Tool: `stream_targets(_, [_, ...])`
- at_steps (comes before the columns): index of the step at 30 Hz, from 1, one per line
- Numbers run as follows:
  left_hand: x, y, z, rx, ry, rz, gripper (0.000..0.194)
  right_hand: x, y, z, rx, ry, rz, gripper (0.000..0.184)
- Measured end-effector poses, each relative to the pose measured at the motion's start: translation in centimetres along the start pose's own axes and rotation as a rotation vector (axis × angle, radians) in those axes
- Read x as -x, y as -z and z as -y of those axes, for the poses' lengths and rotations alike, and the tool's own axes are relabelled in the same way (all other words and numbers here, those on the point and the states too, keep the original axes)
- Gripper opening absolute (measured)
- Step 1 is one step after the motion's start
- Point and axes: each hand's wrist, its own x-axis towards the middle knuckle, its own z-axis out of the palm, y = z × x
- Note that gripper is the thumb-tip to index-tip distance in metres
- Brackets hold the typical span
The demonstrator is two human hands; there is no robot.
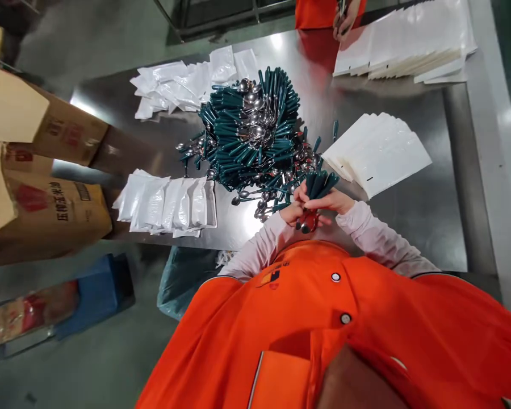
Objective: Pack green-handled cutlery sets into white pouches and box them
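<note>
Looking on across the steel table, I see the left hand and right hand together at the near edge, clasped around a bunch of green-handled spoons, handles pointing far, probably to keep them aligned. The spoon heap sits just beyond, within reach. Flat white pouches fan out right (easier to lift singly, I'd guess); plump white packets lie left.

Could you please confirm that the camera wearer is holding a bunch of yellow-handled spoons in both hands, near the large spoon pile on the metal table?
Not quite: the head view shows the bunch of spoons has dark green handles, not yellow ones. The left hand and right hand do hold it, near the large spoon pile on the metal table.
</note>
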Motion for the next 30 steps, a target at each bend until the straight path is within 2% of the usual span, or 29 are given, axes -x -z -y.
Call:
stream_targets(2, [0.9, 0.3, 0.2, 0.042, 0.059, 0.198, 0.089, 0.2, 0.1, 0.2, 0.096, 0.068, 0.022, 0.038])
stream_targets(4, [1.5, 0.6, 0.1, 0.056, 0.137, 0.333, 0.079, 0.2, 0.4, 0.0, 0.163, 0.069, 0.057, 0.035])
stream_targets(6, [2.1, 0.5, 0.2, 0.063, 0.208, 0.383, 0.068, 0.1, 0.8, -0.4, 0.211, -0.008, 0.108, 0.038])
stream_targets(8, [2.6, 0.1, 0.5, 0.098, 0.225, 0.386, 0.061, 0.2, 0.9, -0.8, 0.208, -0.080, 0.136, 0.049])
stream_targets(10, [2.9, -0.6, 1.1, 0.075, 0.190, 0.311, 0.053, 0.4, 0.5, -1.1, 0.117, -0.043, 0.063, 0.062])
stream_targets(11, [3.0, -1.0, 1.4, 0.004, 0.164, 0.228, 0.048, 0.6, 0.0, -1.2, 0.051, 0.027, -0.012, 0.068])
stream_targets(13, [2.9, -1.8, 1.8, -0.253, 0.092, -0.015, 0.033, 1.2, -1.2, -1.3, -0.050, 0.211, -0.200, 0.080])
stream_targets(15, [2.9, -2.5, 2.2, -0.565, 0.000, -0.258, 0.017, 1.9, -2.7, -1.5, -0.043, 0.372, -0.362, 0.093])
stream_targets(17, [3.1, -3.0, 2.5, -0.802, -0.079, -0.404, 0.015, 2.6, -3.9, -1.8, 0.036, 0.463, -0.480, 0.099])
stream_targets(18, [3.3, -3.2, 2.7, -0.879, -0.097, -0.430, 0.019, 2.9, -4.3, -2.0, 0.077, 0.489, -0.540, 0.092])
stream_targets(20, [3.7, -3.4, 2.8, -0.952, -0.098, -0.407, 0.026, 3.6, -4.6, -2.4, 0.134, 0.512, -0.634, 0.064])
stream_targets(22, [3.8, -3.6, 2.6, -0.909, -0.092, -0.274, 0.035, 4.0, -4.7, -2.9, 0.145, 0.514, -0.656, 0.040])
stream_targets(25, [3.2, -4.0, 2.0, -0.707, -0.190, -0.120, 0.054, 4.6, -4.4, -3.7, 0.172, 0.535, -0.594, 0.038])
stream_targets(27, [2.4, -4.4, 1.7, -0.624, -0.229, -0.134, 0.056, 4.8, -3.3, -4.0, 0.240, 0.536, -0.544, 0.036])
stream_targets(30, [1.7, -4.9, 1.8, -0.662, -0.096, -0.249, 0.037, 5.0, 1.1, -3.9, 0.413, 0.392, -0.400, 0.040])
